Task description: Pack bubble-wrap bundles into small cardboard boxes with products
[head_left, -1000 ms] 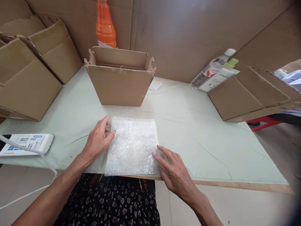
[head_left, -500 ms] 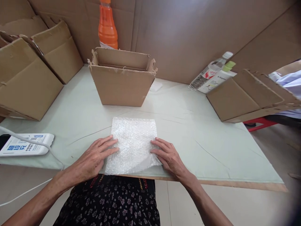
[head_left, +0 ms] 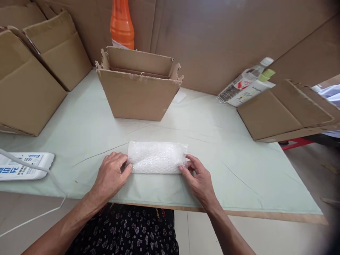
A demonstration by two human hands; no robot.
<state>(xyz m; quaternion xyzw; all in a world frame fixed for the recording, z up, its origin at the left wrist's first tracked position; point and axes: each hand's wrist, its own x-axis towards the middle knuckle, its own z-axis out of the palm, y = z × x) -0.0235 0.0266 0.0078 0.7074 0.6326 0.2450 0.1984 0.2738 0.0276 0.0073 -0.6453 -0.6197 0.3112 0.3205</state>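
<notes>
A sheet of clear bubble wrap (head_left: 157,158), folded into a wide, low rectangle, lies on the pale green table cover near the front edge. At its left end my left hand (head_left: 113,171) is closed on the edge, thumb in front and fingers behind. My right hand (head_left: 197,177) pinches the right end the same way, thumb on the near fold. Whether anything lies inside the wrap I cannot tell. Behind it stands an open cardboard box (head_left: 139,95) with torn upper edges.
Larger cardboard boxes (head_left: 29,81) stand at the left. A white printed packet (head_left: 26,166) lies under a white cable (head_left: 57,184). At the right are a clear bottle (head_left: 245,79), a white tube (head_left: 252,92) and another box (head_left: 276,109). An orange bottle (head_left: 122,28) stands behind the middle box.
The bubble wrap was a taller, nearly square piece lying flat under my spread fingers. Now it is folded to about half its depth, and both hands have closed on its ends.
</notes>
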